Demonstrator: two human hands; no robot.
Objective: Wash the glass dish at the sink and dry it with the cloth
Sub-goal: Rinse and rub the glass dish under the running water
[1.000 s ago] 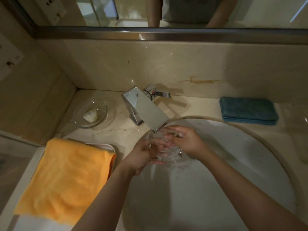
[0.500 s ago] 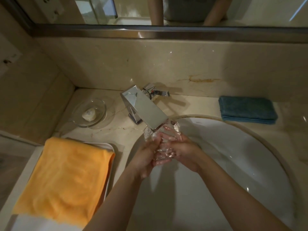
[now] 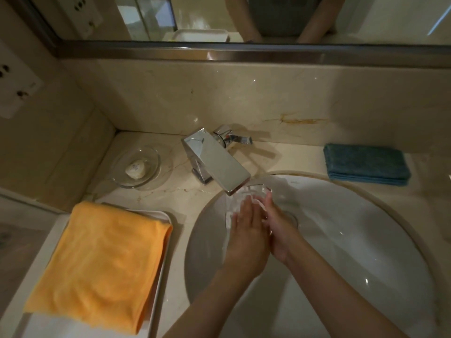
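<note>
Both hands share the grip on the glass dish (image 3: 253, 195), which sits under the tap (image 3: 217, 162) spout at the far side of the sink (image 3: 366, 240). The left hand (image 3: 246, 230) lies with straight fingers flat along the dish's near-left side; the right hand (image 3: 278, 230) holds it from the right, fingertips at the rim, though glare and running water hide how far they curl.

To rinse well, I judge the dish should be turned slowly in the stream so every face gets water, with one hand always supporting underneath, since wet glass slips.

It seems tipped on edge, its long axis running near to far, the far end up toward the spout. Which way the hollow faces I cannot tell.

The blue cloth (image 3: 366, 164) waits folded on the surface (image 3: 185, 215), far right.
</note>
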